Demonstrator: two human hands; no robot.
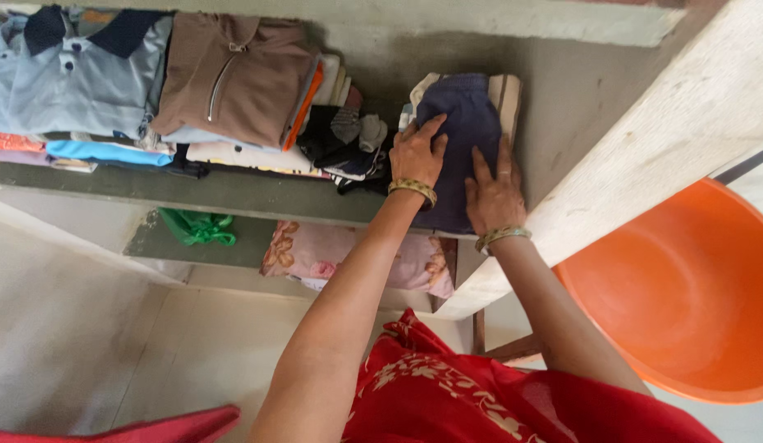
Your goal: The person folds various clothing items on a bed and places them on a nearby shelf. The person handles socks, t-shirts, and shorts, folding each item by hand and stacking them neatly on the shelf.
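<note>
A folded dark navy garment [463,131] lies flat atop a small cloth pile on the shelf's right end.

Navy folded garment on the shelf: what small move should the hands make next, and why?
Probably lift both hands away. The left hand and right hand lie flat on the navy folded garment, which already sits on its small stack on the shelf, beside the dark bundle.

A grey-green shelf [233,193] carries folded shirt stacks [151,82], dark socks [348,143] and a folded navy garment [463,123].
</note>
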